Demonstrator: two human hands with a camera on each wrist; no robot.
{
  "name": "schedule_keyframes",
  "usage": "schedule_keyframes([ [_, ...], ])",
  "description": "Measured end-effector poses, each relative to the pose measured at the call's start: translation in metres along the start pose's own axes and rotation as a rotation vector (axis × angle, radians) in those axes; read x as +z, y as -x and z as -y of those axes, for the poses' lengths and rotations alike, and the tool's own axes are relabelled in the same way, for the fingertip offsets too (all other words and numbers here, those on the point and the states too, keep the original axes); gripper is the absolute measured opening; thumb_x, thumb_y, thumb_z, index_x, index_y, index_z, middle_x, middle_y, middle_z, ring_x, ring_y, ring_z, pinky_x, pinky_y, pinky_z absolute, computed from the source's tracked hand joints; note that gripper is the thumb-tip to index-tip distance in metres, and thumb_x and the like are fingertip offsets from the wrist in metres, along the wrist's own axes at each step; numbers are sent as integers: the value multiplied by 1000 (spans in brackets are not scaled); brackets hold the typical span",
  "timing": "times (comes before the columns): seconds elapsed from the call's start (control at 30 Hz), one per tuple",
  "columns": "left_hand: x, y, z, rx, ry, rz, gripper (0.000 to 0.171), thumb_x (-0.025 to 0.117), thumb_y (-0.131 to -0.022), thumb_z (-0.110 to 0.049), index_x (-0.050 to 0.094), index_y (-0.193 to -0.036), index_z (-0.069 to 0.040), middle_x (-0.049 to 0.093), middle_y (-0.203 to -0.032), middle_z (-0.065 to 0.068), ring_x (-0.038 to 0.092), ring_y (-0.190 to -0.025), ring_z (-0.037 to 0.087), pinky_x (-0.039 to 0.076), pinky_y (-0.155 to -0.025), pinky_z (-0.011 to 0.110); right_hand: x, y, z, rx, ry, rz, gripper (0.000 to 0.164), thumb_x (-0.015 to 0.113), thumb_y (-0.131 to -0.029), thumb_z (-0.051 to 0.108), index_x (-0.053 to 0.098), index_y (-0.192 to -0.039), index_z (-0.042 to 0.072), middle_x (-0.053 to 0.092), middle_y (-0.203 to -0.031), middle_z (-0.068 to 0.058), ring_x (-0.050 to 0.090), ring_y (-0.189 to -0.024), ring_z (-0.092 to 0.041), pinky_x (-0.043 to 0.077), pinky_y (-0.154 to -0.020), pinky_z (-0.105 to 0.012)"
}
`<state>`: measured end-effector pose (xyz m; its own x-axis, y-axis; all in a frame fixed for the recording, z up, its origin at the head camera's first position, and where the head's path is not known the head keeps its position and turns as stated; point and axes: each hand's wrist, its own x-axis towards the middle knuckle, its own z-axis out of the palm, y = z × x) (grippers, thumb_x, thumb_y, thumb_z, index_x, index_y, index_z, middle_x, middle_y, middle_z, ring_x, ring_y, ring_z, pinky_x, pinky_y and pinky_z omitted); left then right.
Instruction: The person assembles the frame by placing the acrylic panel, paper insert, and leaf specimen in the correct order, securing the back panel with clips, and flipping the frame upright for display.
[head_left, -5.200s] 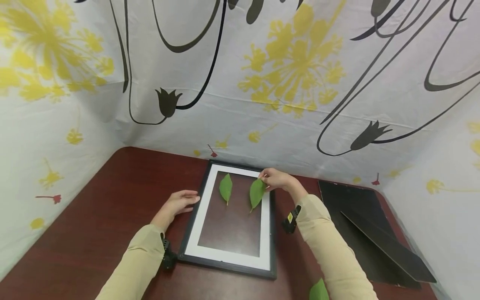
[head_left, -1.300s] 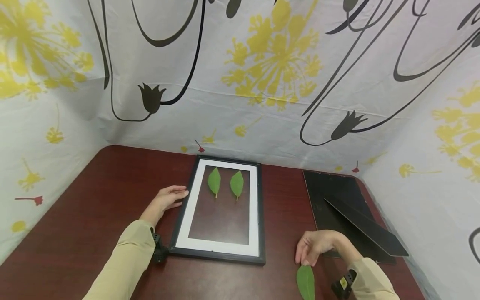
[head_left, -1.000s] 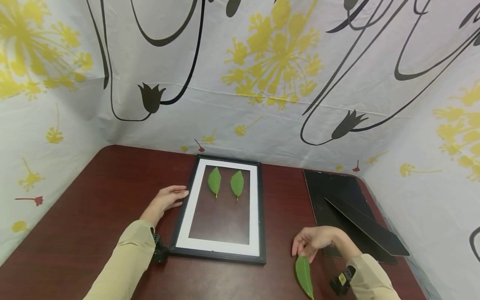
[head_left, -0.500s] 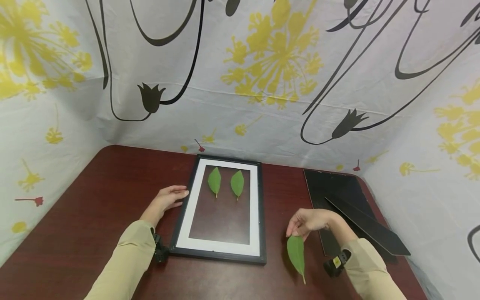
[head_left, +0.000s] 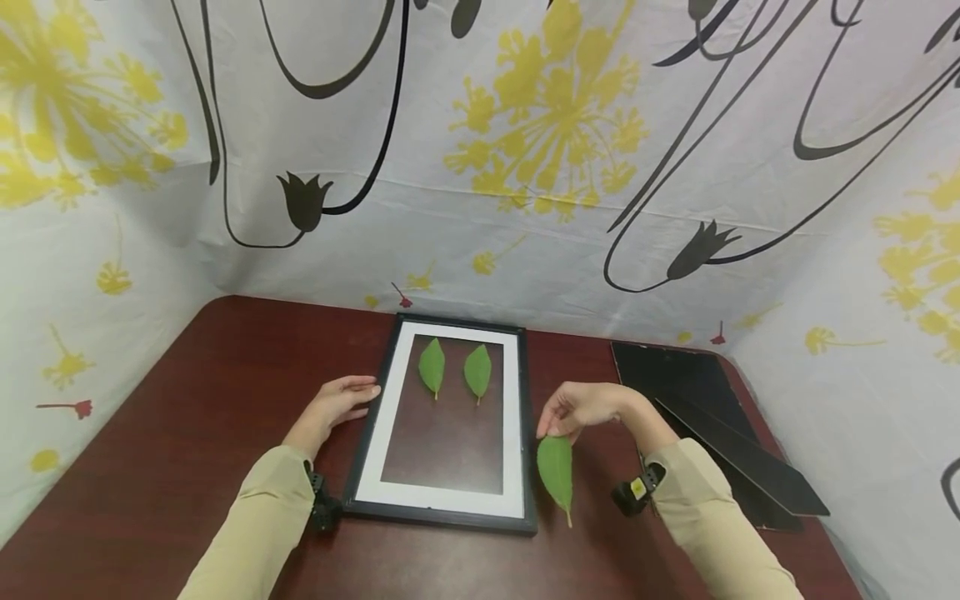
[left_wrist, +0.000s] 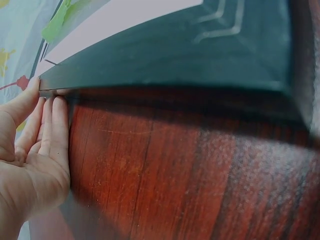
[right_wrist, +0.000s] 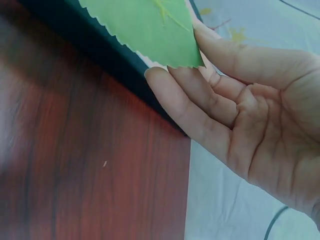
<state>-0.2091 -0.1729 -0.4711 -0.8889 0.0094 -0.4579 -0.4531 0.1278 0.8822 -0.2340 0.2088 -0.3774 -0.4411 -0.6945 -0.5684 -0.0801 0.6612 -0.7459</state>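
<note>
A black picture frame (head_left: 442, 523) with a white mat (head_left: 517, 425) lies flat on the table. Two green leaves (head_left: 431, 365) (head_left: 477, 371) rest side by side in its upper part, stems toward me. My left hand (head_left: 337, 407) touches the frame's left side; in the left wrist view its thumb and fairly straight fingertips (left_wrist: 60, 105) meet the edge. Just off the frame's right side, my right hand (head_left: 581, 408) pinches a third leaf (head_left: 556, 471) by its tip between thumb and fingers. That leaf's stem hangs down toward me.
Dark flat boards (head_left: 675, 371) lie on the table at the right, one tilted board (head_left: 742, 458) on top. A patterned cloth (head_left: 420, 150) stands around the back and sides of the brown table (head_left: 187, 433).
My right hand earlier placed the second leaf in the frame, then picked up another at the lower right. It has carried that leaf up and left toward the frame. My left hand stays put.
</note>
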Motion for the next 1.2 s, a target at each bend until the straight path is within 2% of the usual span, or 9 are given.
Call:
schedule_keyframes([
  [0.13,-1,-1,0,1,6,-5,52,62,-87,-20,44,-132,0,48,-135,19,55,-112,18,50,-93,32,0,-14,12,-2,32,-12,14,58,-87,3,66,-97,-3,68,-83,-1,61,-74,-6,57,-71,-31],
  [0.47,-2,-1,-1,9,6,-13,51,61,-88,-19,44,-132,1,47,-135,20,55,-111,17,50,-94,32,0,-49,43,-21,119,-52,16,55,-88,2,66,-99,-1,66,-84,0,56,-74,-4,56,-71,-27],
  [0.67,-1,-1,1,7,11,-15,51,61,-88,-19,45,-132,0,47,-135,20,52,-117,23,50,-94,32,1,-67,57,-47,176,-46,18,53,-88,2,66,-101,0,68,-92,-6,57,-77,-3,55,-70,-25],
  [0.9,-1,-1,3,9,22,-16,50,62,-87,-18,46,-131,1,49,-134,19,55,-111,17,51,-93,32,4,-85,68,-66,201,-66,21,52,-90,4,63,-107,0,67,-94,-7,57,-75,-5,56,-72,-33],
  [1.2,0,2,0,3,26,-10,50,61,-88,-18,45,-132,-1,46,-136,20,46,-124,29,49,-96,34,5,-103,75,-33,198,-89,23,51,-89,2,61,-109,3,64,-94,-6,55,-72,-6,55,-72,-35],
])
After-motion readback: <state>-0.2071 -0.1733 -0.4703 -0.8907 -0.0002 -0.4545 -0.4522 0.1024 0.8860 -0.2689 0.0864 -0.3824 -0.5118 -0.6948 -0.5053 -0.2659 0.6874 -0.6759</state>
